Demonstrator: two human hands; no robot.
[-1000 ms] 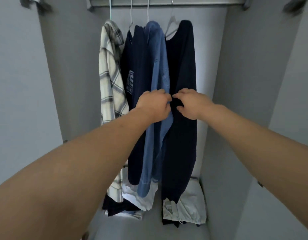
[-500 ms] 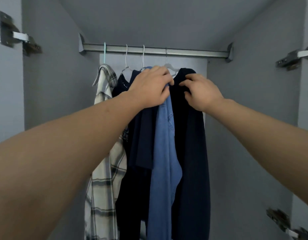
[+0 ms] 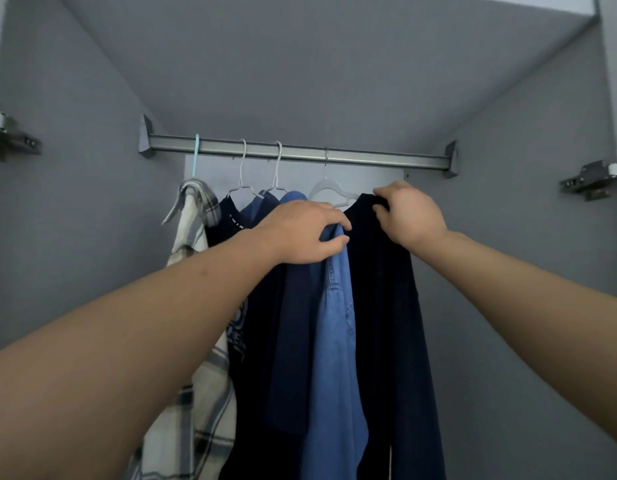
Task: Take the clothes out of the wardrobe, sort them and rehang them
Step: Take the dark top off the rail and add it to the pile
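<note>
Several garments hang on a metal rail (image 3: 369, 156) inside a grey wardrobe. From the left: a cream plaid shirt (image 3: 192, 244) on a teal hanger, a dark navy printed tee (image 3: 227, 220), a light blue denim shirt (image 3: 335, 323), and a very dark navy top (image 3: 390, 306) on a white hanger (image 3: 329, 190). My left hand (image 3: 305, 233) grips the shoulder of the denim shirt. My right hand (image 3: 406, 213) pinches the right shoulder of the dark navy top, just under the rail.
Grey wardrobe walls close in on both sides. Door hinges stick out at the left edge (image 3: 9, 136) and the right edge (image 3: 591, 178). The rail is bare to the right of the white hanger.
The view has tilted up from the wardrobe floor to the rail. Both hands rose from the middle of the garments to their shoulders; the right hand shifted right along the dark top.
</note>
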